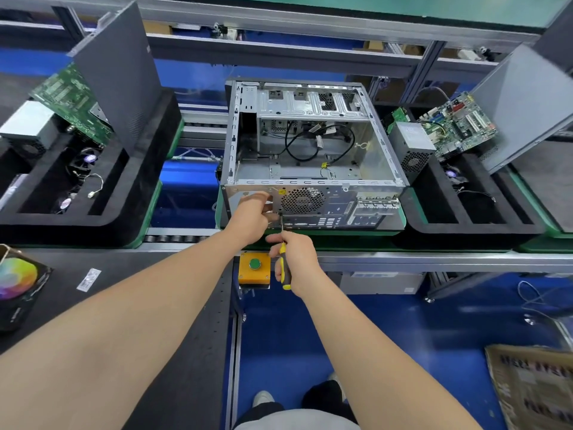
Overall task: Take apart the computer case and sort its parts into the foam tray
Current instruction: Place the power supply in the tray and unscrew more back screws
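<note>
Head view: computer case centre frame, open side up, rear panel toward person. Left hand curled against rear panel beside fan grille; grasp unclear. Right hand grips screwdriver, tip at panel. Right of case, foam tray; left, second foam tray.

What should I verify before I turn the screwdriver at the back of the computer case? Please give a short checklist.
1. The right hand grips the screwdriver: ok.
2. The screwdriver tip is seated in a screw: cannot tell, too small.
3. The left hand holds the rear of the computer case: ok.
4. The case interior is emptied: not ok, black cables lie inside.
5. The foam tray sits beside the case, on its right: ok.
</note>
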### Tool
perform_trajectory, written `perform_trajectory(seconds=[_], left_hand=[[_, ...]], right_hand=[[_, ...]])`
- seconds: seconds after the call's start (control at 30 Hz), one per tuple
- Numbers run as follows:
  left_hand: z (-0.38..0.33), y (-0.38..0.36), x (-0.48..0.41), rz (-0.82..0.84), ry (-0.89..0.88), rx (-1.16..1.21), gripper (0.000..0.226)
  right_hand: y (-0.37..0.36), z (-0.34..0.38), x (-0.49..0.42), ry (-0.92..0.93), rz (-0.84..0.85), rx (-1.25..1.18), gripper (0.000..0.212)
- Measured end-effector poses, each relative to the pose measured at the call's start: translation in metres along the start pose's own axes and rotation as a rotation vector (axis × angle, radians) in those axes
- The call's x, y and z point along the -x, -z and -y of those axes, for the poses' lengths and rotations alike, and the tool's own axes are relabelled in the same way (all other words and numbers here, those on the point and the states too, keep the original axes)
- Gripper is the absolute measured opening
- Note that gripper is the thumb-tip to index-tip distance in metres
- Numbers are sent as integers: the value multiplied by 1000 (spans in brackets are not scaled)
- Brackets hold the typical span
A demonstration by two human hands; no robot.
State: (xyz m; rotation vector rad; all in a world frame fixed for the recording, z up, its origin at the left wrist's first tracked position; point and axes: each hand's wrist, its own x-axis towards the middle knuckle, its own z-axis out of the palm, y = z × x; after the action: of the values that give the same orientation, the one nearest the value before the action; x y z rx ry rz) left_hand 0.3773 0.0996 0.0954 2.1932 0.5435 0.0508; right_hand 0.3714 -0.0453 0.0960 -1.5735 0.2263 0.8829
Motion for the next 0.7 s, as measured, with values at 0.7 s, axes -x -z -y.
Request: perform_trajectory(seconds=[0.7], left_hand=[[5, 1, 0, -17, -22, 46, 43]], right_hand=[[5, -16, -6, 92, 233, -336, 30]])
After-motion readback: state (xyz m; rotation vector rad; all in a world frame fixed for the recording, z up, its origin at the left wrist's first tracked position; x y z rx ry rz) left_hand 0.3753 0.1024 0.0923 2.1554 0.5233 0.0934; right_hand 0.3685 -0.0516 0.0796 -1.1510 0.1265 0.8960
